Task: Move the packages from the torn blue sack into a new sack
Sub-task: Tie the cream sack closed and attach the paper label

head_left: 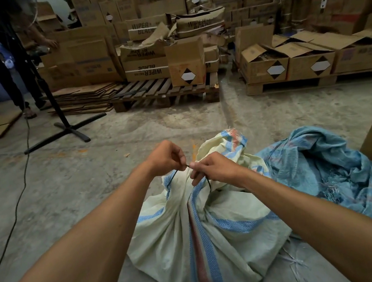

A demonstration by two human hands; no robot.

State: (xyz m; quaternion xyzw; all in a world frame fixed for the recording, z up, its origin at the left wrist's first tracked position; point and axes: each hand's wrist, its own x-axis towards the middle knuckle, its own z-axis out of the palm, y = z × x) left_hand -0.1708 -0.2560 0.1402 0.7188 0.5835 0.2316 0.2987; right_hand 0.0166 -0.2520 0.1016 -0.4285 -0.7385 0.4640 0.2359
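Fingertips of your left hand (166, 158) and right hand (210, 169) pinch a thin black tie (205, 180) around the white sack's (191, 223) gathered neck. Loose grip could let it slip open. Blue sack (326, 169) lies slumped right.

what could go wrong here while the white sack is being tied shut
The black tie is thin and held only by fingertip pinches of the left hand and right hand, so it may slip before it cinches. The gathered neck of the white sack looks bulky and could spread open again. Frayed strands from the torn blue sack lie close and might get caught in the tie.
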